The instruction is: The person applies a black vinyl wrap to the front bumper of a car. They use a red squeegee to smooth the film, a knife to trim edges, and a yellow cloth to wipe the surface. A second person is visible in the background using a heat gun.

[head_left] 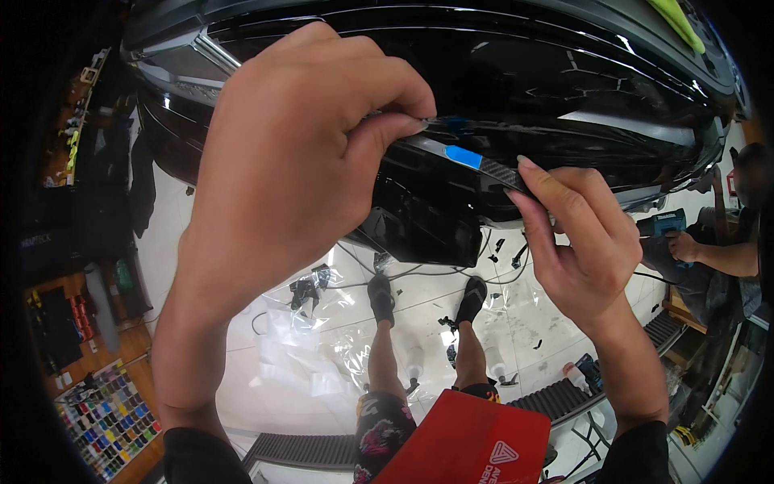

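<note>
My left hand point(286, 161) is closed, thumb and forefinger pinched at the upper left end of a narrow strip point(501, 172) with a dark woven-pattern section, a greyer section and a blue tab point(463, 156) between. My right hand point(580, 242) grips the lower right end of the strip between fingertips and thumb. The strip slants across the glossy black curved vehicle body point(621, 89), just above an angular black lower panel point(423, 234). What lies under my left fingertips is hard to make out.
A co-worker point(717, 258) at right holds a teal power tool point(669, 222). A yellow-green cloth point(677, 20) lies at upper right. Cables, plastic sheeting and black scraps point(310, 290) litter the tiles. Ribbed platforms point(298, 448), a red pouch point(455, 444) and swatches point(105, 411) are below.
</note>
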`<state>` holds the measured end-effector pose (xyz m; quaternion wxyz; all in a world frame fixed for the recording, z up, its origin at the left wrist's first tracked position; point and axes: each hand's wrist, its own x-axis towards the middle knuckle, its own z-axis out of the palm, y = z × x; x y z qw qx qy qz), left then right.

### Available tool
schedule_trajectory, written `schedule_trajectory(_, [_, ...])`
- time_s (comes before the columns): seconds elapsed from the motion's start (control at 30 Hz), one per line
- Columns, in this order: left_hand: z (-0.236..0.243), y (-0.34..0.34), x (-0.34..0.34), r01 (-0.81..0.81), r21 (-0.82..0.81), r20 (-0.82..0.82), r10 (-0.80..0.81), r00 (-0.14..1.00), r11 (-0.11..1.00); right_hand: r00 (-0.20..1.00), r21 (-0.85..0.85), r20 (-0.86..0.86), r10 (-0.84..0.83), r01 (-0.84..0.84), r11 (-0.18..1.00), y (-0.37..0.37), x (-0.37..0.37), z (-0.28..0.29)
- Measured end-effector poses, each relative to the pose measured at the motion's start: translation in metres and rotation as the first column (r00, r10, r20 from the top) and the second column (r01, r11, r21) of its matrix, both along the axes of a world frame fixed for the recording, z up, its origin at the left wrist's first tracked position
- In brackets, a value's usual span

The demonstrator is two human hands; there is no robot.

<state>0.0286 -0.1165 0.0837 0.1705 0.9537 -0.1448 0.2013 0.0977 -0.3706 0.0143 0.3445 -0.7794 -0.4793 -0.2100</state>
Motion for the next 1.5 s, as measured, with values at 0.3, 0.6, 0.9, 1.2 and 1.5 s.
schedule_trajectory(0.3, [-0.001,-0.006,-0.002,-0.038,-0.010,-0.036,0.037,0.999,0.999,0.999,-0.052,0.011,-0.030,0.031,0.998,-0.015,0.008,0.009])
schedule_trajectory(0.6, [0.001,-0.009,-0.006,-0.035,-0.019,-0.053,0.034,0.998,0.999,0.997,-0.119,0.049,-0.056,0.062,0.991,-0.048,0.030,0.020])
schedule_trajectory(0.9, [0.009,-0.023,-0.010,-0.111,0.028,-0.107,0.114,0.988,0.993,0.997,-0.104,0.035,-0.064,0.068,0.992,-0.071,0.048,0.026])
schedule_trajectory(1.2, [-0.014,-0.086,0.021,-0.126,0.130,0.051,0.120,0.991,0.984,0.998,-0.125,0.024,-0.065,0.068,0.990,-0.072,0.050,0.025])
schedule_trajectory(1.5, [-0.014,-0.084,0.016,-0.097,-0.002,0.058,0.097,0.994,0.995,0.991,-0.151,0.033,-0.128,0.132,0.980,-0.095,0.049,0.036])
